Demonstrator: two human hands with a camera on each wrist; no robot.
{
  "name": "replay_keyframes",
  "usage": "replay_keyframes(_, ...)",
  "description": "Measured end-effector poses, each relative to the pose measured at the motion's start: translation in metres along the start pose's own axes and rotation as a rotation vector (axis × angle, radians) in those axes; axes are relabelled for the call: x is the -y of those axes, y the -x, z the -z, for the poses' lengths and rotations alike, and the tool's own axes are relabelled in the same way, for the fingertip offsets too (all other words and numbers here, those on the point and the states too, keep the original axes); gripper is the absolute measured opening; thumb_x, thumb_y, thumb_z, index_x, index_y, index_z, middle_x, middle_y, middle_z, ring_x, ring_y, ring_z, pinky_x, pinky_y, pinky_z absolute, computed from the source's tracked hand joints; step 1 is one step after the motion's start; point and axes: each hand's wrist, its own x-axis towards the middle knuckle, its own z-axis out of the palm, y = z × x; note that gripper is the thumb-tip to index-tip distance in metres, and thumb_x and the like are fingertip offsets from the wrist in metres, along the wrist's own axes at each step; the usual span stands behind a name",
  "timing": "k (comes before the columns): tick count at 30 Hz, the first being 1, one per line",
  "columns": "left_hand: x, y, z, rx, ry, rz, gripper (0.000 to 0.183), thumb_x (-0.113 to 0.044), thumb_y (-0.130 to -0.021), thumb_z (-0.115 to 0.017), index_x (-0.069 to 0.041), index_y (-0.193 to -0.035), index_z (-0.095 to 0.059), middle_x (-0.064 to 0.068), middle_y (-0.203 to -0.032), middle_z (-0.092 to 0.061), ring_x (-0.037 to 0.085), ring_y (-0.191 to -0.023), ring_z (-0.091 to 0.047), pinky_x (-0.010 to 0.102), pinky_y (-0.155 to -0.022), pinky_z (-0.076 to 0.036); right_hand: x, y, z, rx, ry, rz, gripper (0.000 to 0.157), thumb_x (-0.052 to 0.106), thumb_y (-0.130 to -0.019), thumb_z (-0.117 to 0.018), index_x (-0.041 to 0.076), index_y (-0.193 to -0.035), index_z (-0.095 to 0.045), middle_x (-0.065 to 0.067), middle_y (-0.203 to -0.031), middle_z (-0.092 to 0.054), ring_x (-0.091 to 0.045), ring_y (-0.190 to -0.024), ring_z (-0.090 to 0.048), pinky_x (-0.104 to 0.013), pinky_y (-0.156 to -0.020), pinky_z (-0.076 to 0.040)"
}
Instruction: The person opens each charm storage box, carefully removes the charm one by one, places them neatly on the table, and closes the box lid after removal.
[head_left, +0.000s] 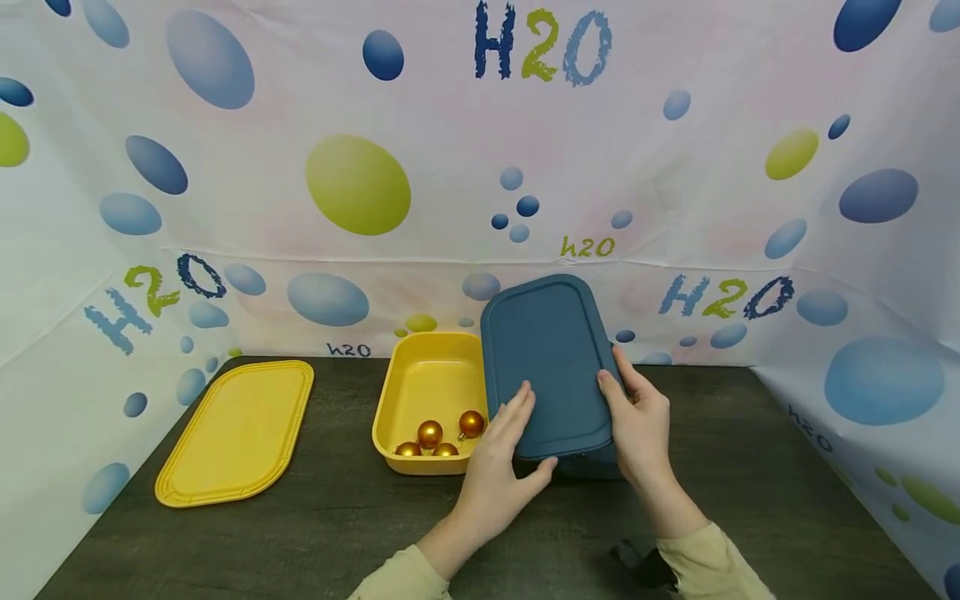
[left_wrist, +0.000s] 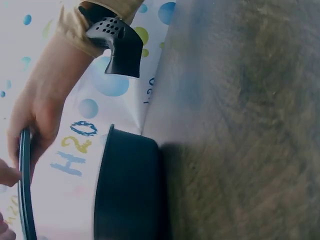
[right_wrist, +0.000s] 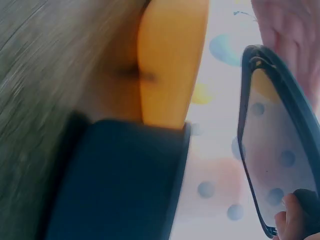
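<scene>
Yellow, a rimmed lid [head_left: 236, 433] is laid flat on the tabletop [head_left: 330, 533]; to its right, 4 gold balls [head_left: 430, 433] are contained in a yellow box [head_left: 431, 352]. The left hand [head_left: 491, 467] is held with fingers extended over a blue lid [head_left: 551, 358], contact unclear; that lid is tilted above a blue box [left_wrist: 127, 190], its right edge gripped by the right hand [head_left: 642, 427].

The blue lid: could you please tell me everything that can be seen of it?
The blue lid is a rounded rectangle with a flat, plain panel and a raised border; it looks like plastic. It is held in the air, apart from and above the blue container, with its broad face toward the head camera and slightly askew. The right hand grips its right edge. The left hand is at its near left edge, though contact is hard to confirm.
</scene>
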Motion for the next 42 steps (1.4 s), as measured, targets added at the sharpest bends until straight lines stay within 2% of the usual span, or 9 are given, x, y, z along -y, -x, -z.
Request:
replay_keyframes(5,-0.009,-0.002,0.003,0.02,-0.198,-0.182,0.07,-0.013,-0.081,-0.078,-0.004,-0.142,-0.045,0.005,-0.149,-0.038,0.017,-0.134,-0.038,0.042,-0.105,-0.037,0.004,0.005,-0.013,0.035,-0.059,0.021,0.051,0.015,-0.097,-0.057,0.008,-0.145,-0.039,-0.002,-0.15,-0.037,-0.021,-0.124,-0.05,-0.024,-0.085,-0.051)
replay_keyframes(14,-0.01,-0.008,0.005,-0.086,-0.428,-0.307,0.057,-0.003,-0.075,-0.077,-0.006,-0.129,-0.059,0.004,-0.132,-0.055,0.02,-0.124,-0.048,0.036,-0.099,-0.043,0.009,0.01,-0.031,0.075,-0.057,0.056,0.05,0.021,-0.097,-0.058,0.012,-0.144,-0.042,0.001,-0.146,-0.043,-0.016,-0.12,-0.053,-0.025,-0.087,-0.05)
replay_keyframes(23,-0.01,-0.008,0.012,-0.118,-0.491,-0.452,0.054,0.011,-0.081,-0.069,0.001,-0.132,-0.053,0.012,-0.133,-0.051,0.024,-0.126,-0.046,0.033,-0.104,-0.038,0.011,0.012,-0.04,0.155,0.017,0.134,0.044,0.021,-0.1,-0.052,0.014,-0.143,-0.044,0.006,-0.137,-0.051,-0.002,-0.12,-0.047,-0.014,-0.09,-0.044)
replay_keyframes(27,-0.012,-0.008,0.017,-0.189,-0.461,-0.504,0.035,0.004,-0.098,-0.044,0.005,-0.132,-0.052,0.015,-0.132,-0.052,0.028,-0.125,-0.047,0.035,-0.103,-0.04,0.012,0.012,-0.044,0.237,-0.098,0.217,0.042,0.02,-0.103,-0.046,0.012,-0.144,-0.043,0.006,-0.131,-0.057,-0.003,-0.064,-0.058,-0.016,-0.053,-0.047)
replay_keyframes(30,-0.012,-0.009,0.021,-0.255,-0.423,-0.518,0.036,-0.002,-0.104,-0.03,0.007,-0.13,-0.052,0.017,-0.13,-0.052,0.03,-0.122,-0.049,0.036,-0.102,-0.041,0.011,0.013,-0.048,0.343,-0.229,0.267,0.045,0.021,-0.105,-0.038,0.006,-0.147,-0.036,-0.004,-0.1,-0.066,-0.007,-0.038,-0.036,-0.019,-0.038,-0.033)
replay_keyframes(31,-0.012,-0.009,0.023,-0.278,-0.406,-0.516,0.036,-0.002,-0.104,-0.029,0.008,-0.13,-0.052,0.018,-0.129,-0.052,0.03,-0.121,-0.05,0.036,-0.101,-0.042,0.011,0.013,-0.05,0.376,-0.26,0.268,0.046,0.023,-0.106,-0.035,0.004,-0.147,-0.034,-0.005,-0.119,-0.062,-0.004,-0.048,-0.048,-0.015,-0.045,-0.041)
replay_keyframes(34,-0.012,-0.008,0.027,-0.338,-0.326,-0.475,0.035,0.006,-0.099,-0.036,0.009,-0.131,-0.05,0.02,-0.129,-0.051,0.032,-0.119,-0.05,0.034,-0.102,-0.041,0.007,0.013,-0.057,0.418,-0.279,0.205,0.047,0.025,-0.106,-0.036,0.0,-0.145,-0.037,-0.01,-0.116,-0.06,-0.008,-0.094,-0.062,-0.021,-0.081,-0.052)
replay_keyframes(37,-0.012,-0.005,0.031,-0.402,-0.241,-0.419,0.047,0.018,-0.087,-0.047,0.009,-0.133,-0.048,0.02,-0.129,-0.05,0.032,-0.118,-0.05,0.031,-0.103,-0.04,0.002,0.014,-0.064,0.419,-0.183,0.051,0.04,0.022,-0.103,-0.046,0.001,-0.137,-0.048,-0.015,-0.129,-0.054,-0.021,-0.11,-0.059,-0.034,-0.089,-0.051)
replay_keyframes(42,-0.016,-0.001,0.036,-0.56,-0.16,-0.339,0.062,0.029,-0.073,-0.054,0.01,-0.132,-0.047,0.024,-0.127,-0.048,0.034,-0.113,-0.05,0.024,-0.099,-0.042,-0.011,0.021,-0.075,0.577,-0.052,-0.178,0.043,0.018,-0.101,-0.05,-0.005,-0.136,-0.043,-0.023,-0.121,-0.057,-0.026,-0.097,-0.063,-0.036,-0.082,-0.054)
